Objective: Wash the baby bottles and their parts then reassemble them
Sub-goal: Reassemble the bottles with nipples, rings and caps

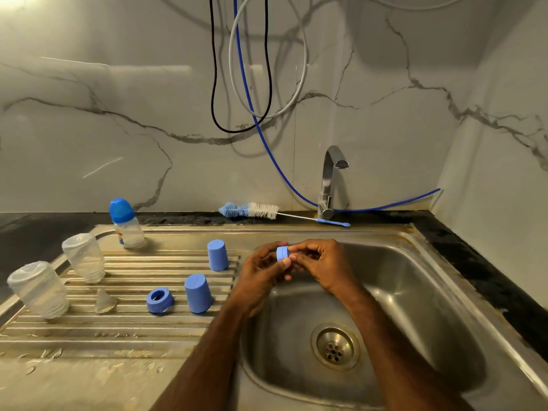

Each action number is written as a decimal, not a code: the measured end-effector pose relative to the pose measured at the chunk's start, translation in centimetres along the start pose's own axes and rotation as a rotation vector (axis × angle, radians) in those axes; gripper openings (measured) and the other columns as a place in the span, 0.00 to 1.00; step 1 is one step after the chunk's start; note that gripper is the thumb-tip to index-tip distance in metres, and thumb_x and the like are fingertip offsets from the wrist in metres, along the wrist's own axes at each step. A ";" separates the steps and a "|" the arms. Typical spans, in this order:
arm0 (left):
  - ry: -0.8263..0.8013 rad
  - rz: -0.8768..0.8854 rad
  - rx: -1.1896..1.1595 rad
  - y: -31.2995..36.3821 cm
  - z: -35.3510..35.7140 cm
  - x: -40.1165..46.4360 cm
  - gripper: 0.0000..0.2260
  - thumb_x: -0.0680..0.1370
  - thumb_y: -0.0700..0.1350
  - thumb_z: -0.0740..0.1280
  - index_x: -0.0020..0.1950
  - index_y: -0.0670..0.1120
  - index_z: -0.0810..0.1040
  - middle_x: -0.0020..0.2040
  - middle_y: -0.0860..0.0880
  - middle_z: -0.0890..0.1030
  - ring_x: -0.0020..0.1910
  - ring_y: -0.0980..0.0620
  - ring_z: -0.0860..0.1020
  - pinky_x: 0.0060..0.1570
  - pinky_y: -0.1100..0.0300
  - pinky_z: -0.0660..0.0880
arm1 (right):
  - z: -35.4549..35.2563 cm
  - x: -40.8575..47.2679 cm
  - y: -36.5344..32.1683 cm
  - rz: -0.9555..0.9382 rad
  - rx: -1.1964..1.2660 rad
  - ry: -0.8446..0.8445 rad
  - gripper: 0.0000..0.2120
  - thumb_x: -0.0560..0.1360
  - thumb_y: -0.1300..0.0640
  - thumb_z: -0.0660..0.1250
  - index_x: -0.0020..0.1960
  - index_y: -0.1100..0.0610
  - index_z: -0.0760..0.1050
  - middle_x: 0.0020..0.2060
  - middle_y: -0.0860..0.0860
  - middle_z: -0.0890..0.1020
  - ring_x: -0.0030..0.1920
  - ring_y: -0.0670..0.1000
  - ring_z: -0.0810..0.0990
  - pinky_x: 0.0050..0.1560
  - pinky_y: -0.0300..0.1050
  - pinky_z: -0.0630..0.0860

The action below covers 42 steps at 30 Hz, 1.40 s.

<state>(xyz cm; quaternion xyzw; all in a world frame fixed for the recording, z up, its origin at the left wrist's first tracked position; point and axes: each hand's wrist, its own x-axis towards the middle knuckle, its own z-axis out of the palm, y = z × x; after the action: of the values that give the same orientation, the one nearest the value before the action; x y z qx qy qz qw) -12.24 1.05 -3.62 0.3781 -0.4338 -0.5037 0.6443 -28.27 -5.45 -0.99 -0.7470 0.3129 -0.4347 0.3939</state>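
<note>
Both my hands meet over the left rim of the sink (415, 241), holding a small blue collar ring (282, 253). My left hand (261, 274) grips it from the left and below; my right hand (318, 262) pinches its right side. On the ribbed drainboard (118, 330) stand two clear bottle bodies (84, 258) (38, 289) upside down, a clear teat (104, 301), another blue ring (160, 300) and two blue caps (218, 255) (198, 293). An assembled bottle with a blue cap (124, 223) stands upright at the back.
A blue and white bottle brush (252, 210) lies on the ledge behind the sink, next to the chrome tap (329, 179). No water runs from it. Cables and a blue hose hang on the marble wall. The drain (335, 347) sits in the basin floor.
</note>
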 end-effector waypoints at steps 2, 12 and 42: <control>-0.041 -0.004 -0.041 0.0 0.1 0.0 0.20 0.75 0.39 0.71 0.67 0.40 0.77 0.57 0.37 0.83 0.52 0.42 0.82 0.49 0.54 0.81 | -0.3 0.0 0.0 0.020 0.020 0.002 0.07 0.74 0.66 0.74 0.51 0.60 0.85 0.38 0.47 0.86 0.36 0.47 0.86 0.40 0.35 0.81; -0.043 -0.176 -0.060 -0.5 -0.2 0.1 0.16 0.79 0.54 0.67 0.57 0.43 0.84 0.48 0.37 0.83 0.38 0.48 0.82 0.40 0.59 0.82 | -0.8 -0.3 0.0 0.085 0.130 -0.086 0.10 0.72 0.64 0.76 0.52 0.56 0.84 0.41 0.51 0.87 0.40 0.48 0.85 0.44 0.40 0.83; -0.030 -0.234 -0.134 -0.1 0.0 0.3 0.21 0.81 0.56 0.63 0.63 0.40 0.79 0.45 0.35 0.82 0.36 0.46 0.82 0.37 0.58 0.83 | -1.0 -0.3 0.0 0.040 0.168 -0.125 0.16 0.71 0.67 0.76 0.56 0.54 0.84 0.50 0.49 0.87 0.52 0.49 0.85 0.51 0.41 0.82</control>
<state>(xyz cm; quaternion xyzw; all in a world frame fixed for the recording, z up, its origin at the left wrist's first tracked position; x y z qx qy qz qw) -12.20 0.77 -3.72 0.3748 -0.3619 -0.6087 0.5984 -29.26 -5.54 -0.82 -0.7306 0.2649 -0.4038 0.4827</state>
